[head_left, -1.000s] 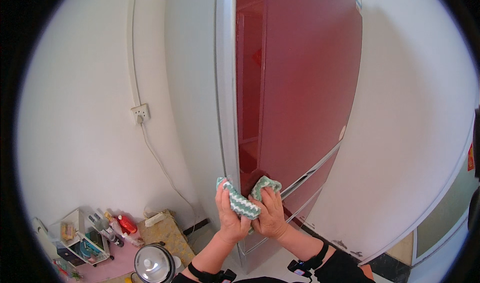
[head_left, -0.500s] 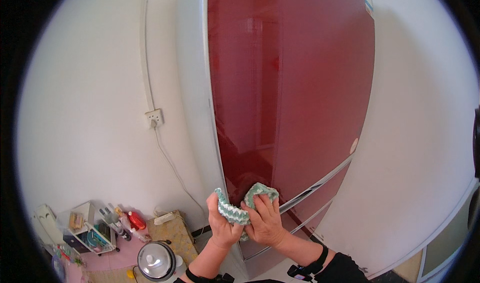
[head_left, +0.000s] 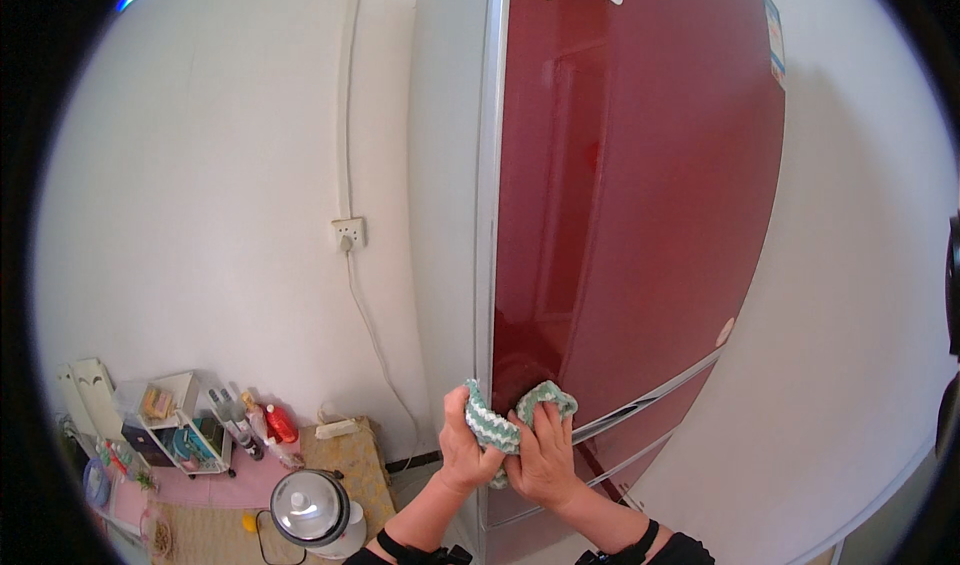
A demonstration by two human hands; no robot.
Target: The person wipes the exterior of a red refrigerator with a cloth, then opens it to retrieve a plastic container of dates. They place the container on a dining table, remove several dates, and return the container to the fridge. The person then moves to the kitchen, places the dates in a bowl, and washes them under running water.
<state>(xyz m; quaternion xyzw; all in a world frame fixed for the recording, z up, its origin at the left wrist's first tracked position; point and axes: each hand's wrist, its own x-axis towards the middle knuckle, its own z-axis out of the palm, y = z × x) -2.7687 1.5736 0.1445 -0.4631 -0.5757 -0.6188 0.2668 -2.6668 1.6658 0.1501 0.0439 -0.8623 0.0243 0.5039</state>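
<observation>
My left hand (head_left: pixel 465 450) grips one end of a green-and-white striped cloth (head_left: pixel 492 427) by the left edge of a tall refrigerator with a glossy red door (head_left: pixel 650 175). My right hand (head_left: pixel 540 460) has its fingers on another bunched part of the cloth, pressed against the lower part of the upper door, just left of the silver handle strip (head_left: pixel 640 403). The door carries a white floral pattern at the top and reflects the room.
A white wall with a socket (head_left: pixel 349 233) and hanging cord stands left. Below, a low table (head_left: pixel 335 455) carries a lidded electric cooker (head_left: pixel 309 507), a white rack (head_left: pixel 175 395), several bottles (head_left: pixel 280 423) and small items. A pale wall (head_left: pixel 860 295) curves at the right.
The view has shifted, bringing the door's top pattern in and setting the refrigerator lower and farther right. Both hands stay on the cloth near the door's lower left, only slightly changed in position.
</observation>
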